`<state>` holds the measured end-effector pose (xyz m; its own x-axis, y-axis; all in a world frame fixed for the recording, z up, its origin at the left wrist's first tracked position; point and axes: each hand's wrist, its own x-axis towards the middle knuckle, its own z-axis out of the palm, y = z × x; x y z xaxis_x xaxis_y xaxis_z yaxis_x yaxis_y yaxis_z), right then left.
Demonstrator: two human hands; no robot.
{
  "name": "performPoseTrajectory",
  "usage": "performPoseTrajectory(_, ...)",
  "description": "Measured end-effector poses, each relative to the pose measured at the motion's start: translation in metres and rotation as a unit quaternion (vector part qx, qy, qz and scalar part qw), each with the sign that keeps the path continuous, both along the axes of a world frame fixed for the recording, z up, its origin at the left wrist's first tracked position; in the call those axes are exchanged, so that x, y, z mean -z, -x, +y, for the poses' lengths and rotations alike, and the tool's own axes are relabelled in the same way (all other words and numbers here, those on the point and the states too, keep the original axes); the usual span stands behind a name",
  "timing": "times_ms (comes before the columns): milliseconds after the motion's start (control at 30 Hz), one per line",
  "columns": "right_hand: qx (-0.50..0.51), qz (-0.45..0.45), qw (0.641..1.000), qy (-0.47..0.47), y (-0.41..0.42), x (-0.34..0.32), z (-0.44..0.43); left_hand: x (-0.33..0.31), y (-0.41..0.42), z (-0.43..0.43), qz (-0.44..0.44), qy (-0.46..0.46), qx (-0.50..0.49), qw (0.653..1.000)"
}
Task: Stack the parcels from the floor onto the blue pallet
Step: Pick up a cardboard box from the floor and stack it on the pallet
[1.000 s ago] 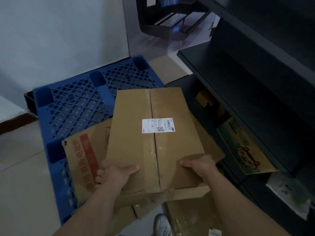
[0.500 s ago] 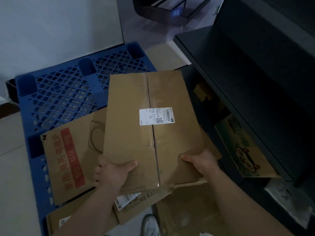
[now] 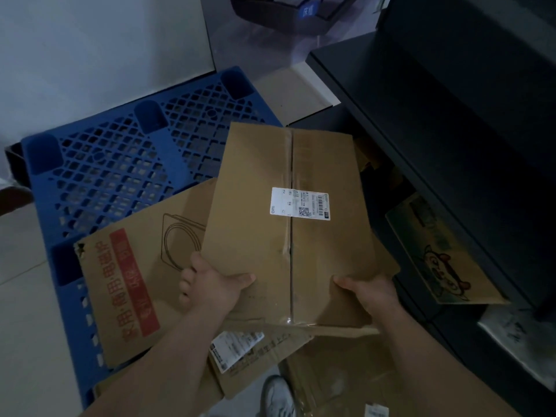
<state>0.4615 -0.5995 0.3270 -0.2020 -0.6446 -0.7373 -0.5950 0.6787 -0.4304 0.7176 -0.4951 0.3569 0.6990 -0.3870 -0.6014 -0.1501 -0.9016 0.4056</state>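
I hold a flat brown parcel [image 3: 288,224] with a white shipping label and a taped centre seam. My left hand [image 3: 210,284] grips its near left edge, thumb on top. My right hand [image 3: 370,291] grips its near right corner. The parcel hangs above the right part of the blue pallet [image 3: 120,164]. Under it, a brown parcel with red printed characters [image 3: 135,290] lies on the pallet's near half. More flat parcels [image 3: 255,353] show beneath my arms.
Dark shelving [image 3: 451,115] runs along the right, with a cartoon-printed carton [image 3: 442,254] on its low shelf. A white wall [image 3: 90,55] stands behind the pallet. My shoe [image 3: 278,398] is on the tiled floor near more cardboard [image 3: 346,377].
The view has tilted down and left, bringing more of the pallet and the red-printed parcel into sight. The held parcel has shifted slightly right; both hands keep the same grip.
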Motion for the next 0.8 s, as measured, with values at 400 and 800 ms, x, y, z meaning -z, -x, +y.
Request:
performPoseTrajectory(400, -0.094, 0.069, 0.993, 0.026, 0.037, 0.024, -0.082, 0.024, 0.061, -0.018, 0.075, -0.042, -0.074, 0.994)
performPoseTrajectory(800, 0.078, 0.047, 0.995, -0.050, 0.073, 0.027, -0.044, 0.046, 0.049, -0.050, 0.121, 0.080, -0.115, 0.983)
